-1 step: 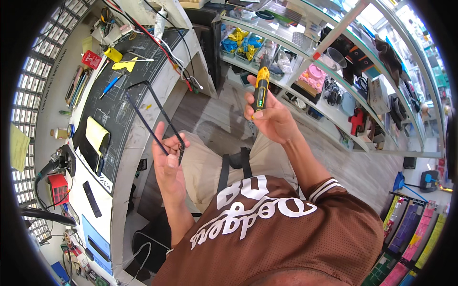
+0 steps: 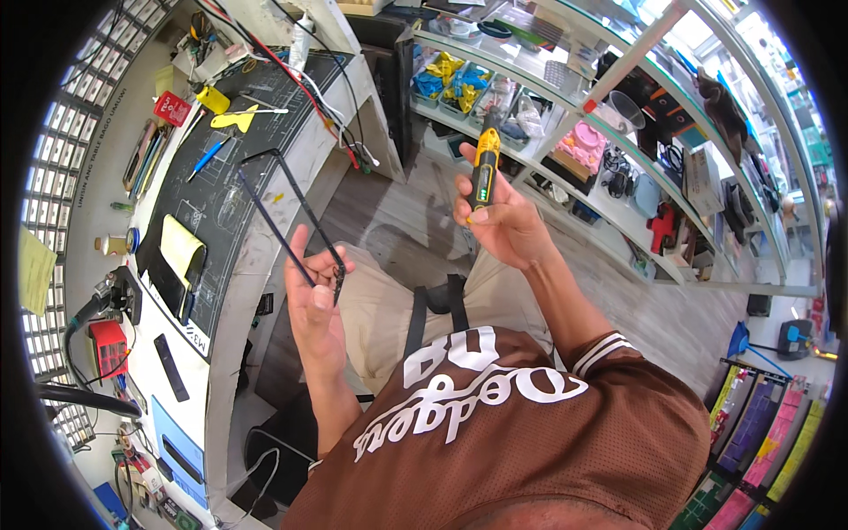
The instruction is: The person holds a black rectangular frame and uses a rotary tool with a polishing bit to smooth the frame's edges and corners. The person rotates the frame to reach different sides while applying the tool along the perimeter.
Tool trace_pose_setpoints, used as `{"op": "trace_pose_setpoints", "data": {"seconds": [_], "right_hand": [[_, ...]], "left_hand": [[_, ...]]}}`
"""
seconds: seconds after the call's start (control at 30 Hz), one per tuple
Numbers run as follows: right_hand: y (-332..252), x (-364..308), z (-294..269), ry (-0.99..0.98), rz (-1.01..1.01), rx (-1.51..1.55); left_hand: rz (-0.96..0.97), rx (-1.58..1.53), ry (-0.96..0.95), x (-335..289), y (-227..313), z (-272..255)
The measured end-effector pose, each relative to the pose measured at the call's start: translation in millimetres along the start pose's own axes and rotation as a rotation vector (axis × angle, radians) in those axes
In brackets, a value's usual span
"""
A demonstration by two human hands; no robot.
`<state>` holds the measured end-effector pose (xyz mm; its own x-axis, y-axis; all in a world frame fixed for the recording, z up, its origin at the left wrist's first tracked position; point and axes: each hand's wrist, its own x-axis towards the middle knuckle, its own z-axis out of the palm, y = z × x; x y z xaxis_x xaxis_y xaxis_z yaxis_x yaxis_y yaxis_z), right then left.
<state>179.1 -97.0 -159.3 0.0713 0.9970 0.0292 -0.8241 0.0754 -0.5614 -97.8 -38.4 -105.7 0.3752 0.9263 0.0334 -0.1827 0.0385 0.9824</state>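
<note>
My left hand (image 2: 320,309) is closed on one end of a thin black rectangular frame (image 2: 305,205), the thumb and fingers pinching its near corner. The frame is open in the middle, like a phone's bezel, and its far end points toward the workbench. In my right hand (image 2: 514,225) is a yellow-and-black pen-shaped tool (image 2: 485,172) with small green lights on its body. The thumb presses against its lower end, and its dark tip points up and away. A wide gap separates the tool from the frame; both are held up above my lap.
At left stands a workbench with a black mat (image 2: 199,221); on it lie a blue pen (image 2: 208,159), a yellow cloth-like piece (image 2: 181,246) and a small yellow bottle (image 2: 213,99). Cables (image 2: 305,88) hang over its far corner. Glass-topped shelves (image 2: 530,163) with bins and parts line the right.
The view has shifted very slightly, and the tool's tip sits a touch lower. Both hands keep the same holds.
</note>
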Motion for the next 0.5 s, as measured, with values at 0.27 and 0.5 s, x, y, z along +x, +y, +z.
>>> {"op": "trace_pose_setpoints", "data": {"seconds": [0.27,0.5], "right_hand": [[26.5,19.9,2.8,-0.004,0.202,-0.242],[52.4,47.1,-0.2,0.021,0.304,-0.217]], "left_hand": [[-0.025,-0.046,-0.026,28.4,-6.0,-7.3],[-0.104,-0.253,-0.006,48.3,-12.6,-19.0]]}}
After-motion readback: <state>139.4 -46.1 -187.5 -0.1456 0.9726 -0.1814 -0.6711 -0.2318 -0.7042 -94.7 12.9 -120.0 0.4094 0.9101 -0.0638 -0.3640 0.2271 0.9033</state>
